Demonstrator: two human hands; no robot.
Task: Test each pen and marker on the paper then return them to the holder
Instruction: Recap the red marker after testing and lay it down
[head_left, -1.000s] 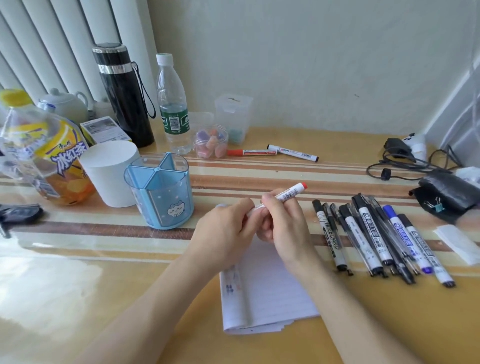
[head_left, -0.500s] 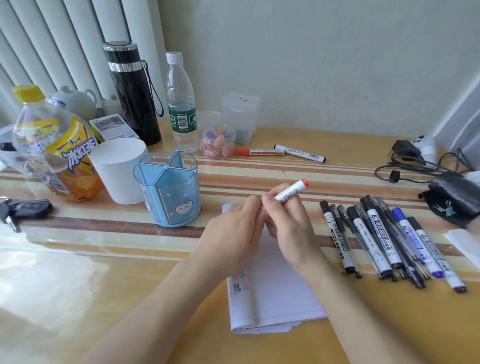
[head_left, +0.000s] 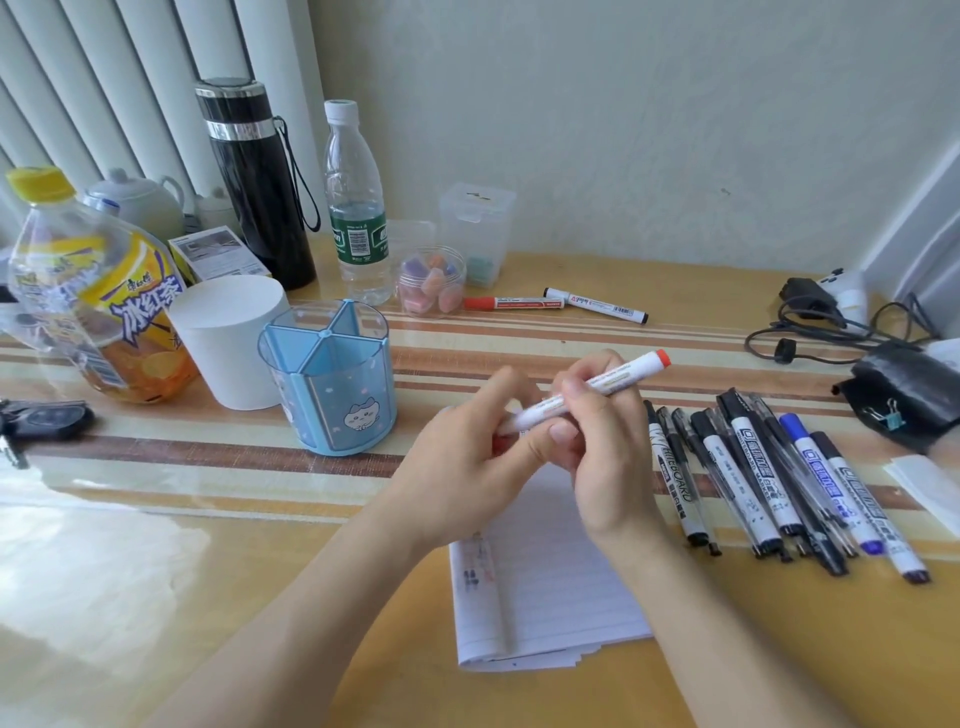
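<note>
A white marker with a red end is held above the lined paper pad. My right hand grips its barrel, and my left hand pinches its lower end, which the fingers hide. The blue divided pen holder stands empty to the left of my hands. A row of several black and blue markers and pens lies to the right of the pad. A red marker and a white marker with black ends lie farther back.
A white cup, an iced tea bottle, a black flask, a water bottle and a small jar crowd the back left. Keys lie at the left edge. A black pouch and cables sit at the right.
Both hands stay on the marker above the pad; my left fingers have shifted along its lower end. The view has turned slightly left.
</note>
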